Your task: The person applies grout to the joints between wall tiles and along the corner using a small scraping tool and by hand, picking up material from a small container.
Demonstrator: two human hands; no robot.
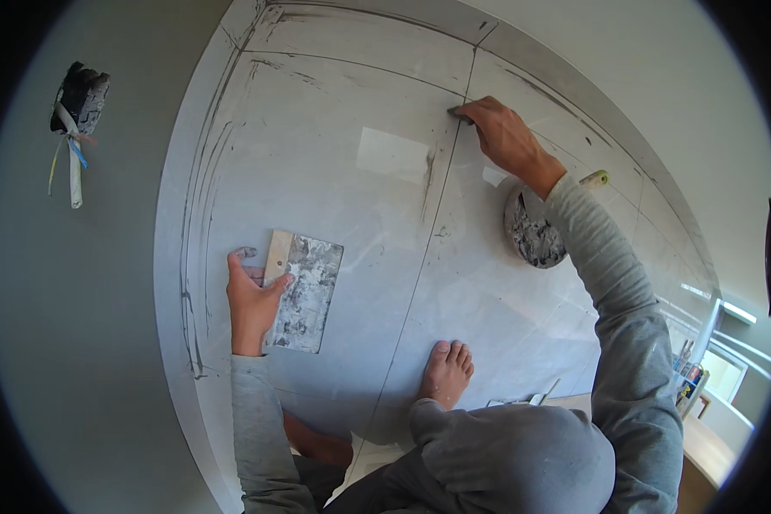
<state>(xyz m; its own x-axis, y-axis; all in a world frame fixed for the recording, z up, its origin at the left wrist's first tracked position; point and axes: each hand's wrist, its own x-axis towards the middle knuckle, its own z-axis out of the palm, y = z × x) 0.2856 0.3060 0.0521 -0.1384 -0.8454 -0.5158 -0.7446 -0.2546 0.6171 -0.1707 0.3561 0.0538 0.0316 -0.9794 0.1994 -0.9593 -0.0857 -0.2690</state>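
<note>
My left hand (pixel 255 295) grips a wide scraper (pixel 310 287) by its pale wooden edge, thumb on top. Dark and whitish grout is smeared over the scraper's metal blade. Farther out, my right hand (pixel 514 141) is closed on a small dark spreader (pixel 456 112), whose shape is mostly hidden by the fingers. The spreader's tip is at a joint between large pale grey floor tiles (pixel 334 154), near where two joints cross. Below my right forearm stands a round bowl (pixel 535 227) of dark grout, partly covered by the sleeve. A green-ended handle (pixel 594 179) sticks out beyond it.
Dark smears mark the tile joints and edges. A grey wall with an open socket hole (pixel 84 96) and loose wires (pixel 75 167) rises at the left. My bare foot (pixel 448 373) rests on the tiles. Assorted items (pixel 687 377) stand at the far right.
</note>
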